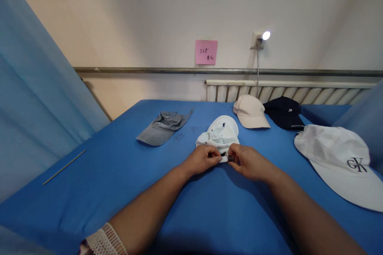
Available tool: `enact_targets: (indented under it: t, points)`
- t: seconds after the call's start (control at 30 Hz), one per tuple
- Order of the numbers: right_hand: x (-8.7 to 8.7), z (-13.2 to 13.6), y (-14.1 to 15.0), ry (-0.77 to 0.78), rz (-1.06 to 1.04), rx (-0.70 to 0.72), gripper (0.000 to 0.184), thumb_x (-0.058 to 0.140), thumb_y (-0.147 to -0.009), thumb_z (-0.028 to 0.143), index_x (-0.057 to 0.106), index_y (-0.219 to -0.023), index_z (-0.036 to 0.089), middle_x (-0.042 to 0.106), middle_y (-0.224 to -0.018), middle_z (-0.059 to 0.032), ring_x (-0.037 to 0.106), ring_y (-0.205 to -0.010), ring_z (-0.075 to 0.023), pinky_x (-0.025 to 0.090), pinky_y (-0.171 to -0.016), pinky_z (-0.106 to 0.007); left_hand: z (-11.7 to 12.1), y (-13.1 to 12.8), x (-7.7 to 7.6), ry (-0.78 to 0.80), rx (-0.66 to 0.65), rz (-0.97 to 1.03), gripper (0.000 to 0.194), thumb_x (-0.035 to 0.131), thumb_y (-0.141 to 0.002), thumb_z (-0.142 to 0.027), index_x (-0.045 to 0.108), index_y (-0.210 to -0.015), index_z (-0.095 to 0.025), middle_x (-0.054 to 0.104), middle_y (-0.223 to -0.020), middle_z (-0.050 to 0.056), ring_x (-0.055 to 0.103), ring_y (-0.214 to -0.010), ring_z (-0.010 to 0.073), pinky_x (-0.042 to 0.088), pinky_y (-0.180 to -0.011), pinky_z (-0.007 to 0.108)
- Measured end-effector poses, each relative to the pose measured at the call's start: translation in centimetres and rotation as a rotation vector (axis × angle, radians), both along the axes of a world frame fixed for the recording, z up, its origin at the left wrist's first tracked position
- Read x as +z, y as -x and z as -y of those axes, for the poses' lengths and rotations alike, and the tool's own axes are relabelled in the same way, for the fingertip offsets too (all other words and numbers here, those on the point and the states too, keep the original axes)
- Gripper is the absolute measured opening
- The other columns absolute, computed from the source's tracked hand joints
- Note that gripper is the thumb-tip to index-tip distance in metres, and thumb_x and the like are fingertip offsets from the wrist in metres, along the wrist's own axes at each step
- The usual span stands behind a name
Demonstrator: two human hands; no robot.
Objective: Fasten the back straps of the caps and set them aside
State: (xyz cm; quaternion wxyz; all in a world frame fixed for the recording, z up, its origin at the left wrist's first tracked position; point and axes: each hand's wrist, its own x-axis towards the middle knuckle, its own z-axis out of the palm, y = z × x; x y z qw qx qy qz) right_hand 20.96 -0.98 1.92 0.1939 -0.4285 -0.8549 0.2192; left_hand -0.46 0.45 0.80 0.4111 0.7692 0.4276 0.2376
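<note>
Head view: white cap (220, 136) lies on blue cover (119, 195), between grey cap (155, 133) and beige cap (250, 108). Left hand (206, 157) and right hand (247, 161), fingertips pinched closed, hold back strap (224, 159). I judge cloth light, soft, collapsible, hardly slippery; strap gives surest grip.

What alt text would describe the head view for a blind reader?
A person's left hand and right hand hold the back strap of a white cap at a blue-covered table; a gray cap lies left, three other caps right.
</note>
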Motion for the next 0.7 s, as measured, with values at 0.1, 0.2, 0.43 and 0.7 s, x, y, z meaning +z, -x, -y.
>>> enact_targets:
  t: [0.1,0.2,0.43,0.7]
  points:
    - [0.21,0.06,0.13,0.017,-0.041,0.007,0.009,0.055,-0.080,0.017,0.053,-0.088,0.020,0.063,-0.079,-0.0023,0.056,-0.068,-0.0151,0.037,-0.060,-0.025,0.20,-0.04,0.31,-0.044,0.024,0.018,0.019,0.056,-0.080,-0.029,0.066,-0.078,-0.013,0.062,-0.070,0.000,0.052,-0.065,0.0111,0.038,-0.061,0.020]
    - [0.21,0.07,0.12,0.014,-0.040,-0.006,0.006,0.054,-0.081,0.018,0.053,-0.086,0.020,0.062,-0.078,-0.0018,0.054,-0.066,-0.0142,0.036,-0.059,-0.024,0.29,-0.06,0.54,-0.025,0.022,0.045,0.019,0.056,-0.080,-0.029,0.066,-0.077,-0.013,0.060,-0.068,0.000,0.050,-0.062,0.0104,0.037,-0.058,0.020]
    - [0.08,-0.02,-0.17,0.021,-0.036,0.003,0.007,0.055,-0.081,0.019,0.055,-0.088,0.020,0.061,-0.077,-0.0014,0.052,-0.066,-0.0139,0.036,-0.058,-0.024,-0.02,0.12,0.26,0.054,-0.013,0.111,0.024,0.059,-0.080,-0.034,0.066,-0.078,-0.012,0.056,-0.065,-0.001,0.046,-0.059,0.0086,0.036,-0.056,0.019]
    - [0.05,-0.12,-0.08,0.053,-0.068,0.035,0.010,0.056,-0.078,0.016,0.056,-0.086,0.019,0.062,-0.078,-0.0011,0.053,-0.067,-0.0137,0.038,-0.060,-0.025,-0.30,0.11,-0.36,0.072,0.003,0.082,0.023,0.060,-0.079,-0.034,0.065,-0.078,-0.011,0.056,-0.066,-0.001,0.046,-0.059,0.0084,0.036,-0.056,0.019]
